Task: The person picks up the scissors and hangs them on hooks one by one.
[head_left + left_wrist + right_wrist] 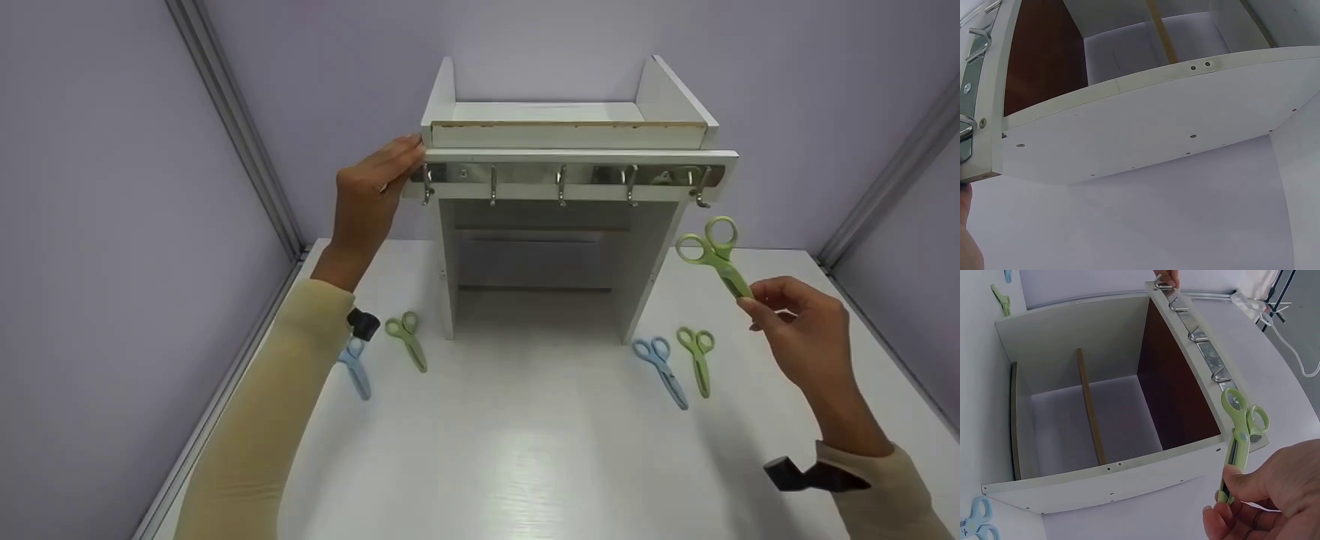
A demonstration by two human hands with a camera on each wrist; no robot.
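Beside the white shelf unit [562, 217], at its right end, the right hand [806, 337] holds up a pair of green scissors [716, 253], its grip pinching the closed blades so the two ring handles point up, just below and to the right of the last hook [700, 189]. These scissors are pale green plastic, blades together. At the unit's left end the left hand [371, 195] rests with straight fingers against the corner of the hook rail [566, 177], grip spread, clasping nothing. Atop the unit sits an open tray-like compartment [555, 112]; nothing shows inside it. Under the rail, the unit's hollow shows only bare walls. On the desk [525, 450], left of the unit lie a blue pair [355, 366] and a green pair [407, 339]; right of it, another blue pair [660, 369] and green pair [697, 357].
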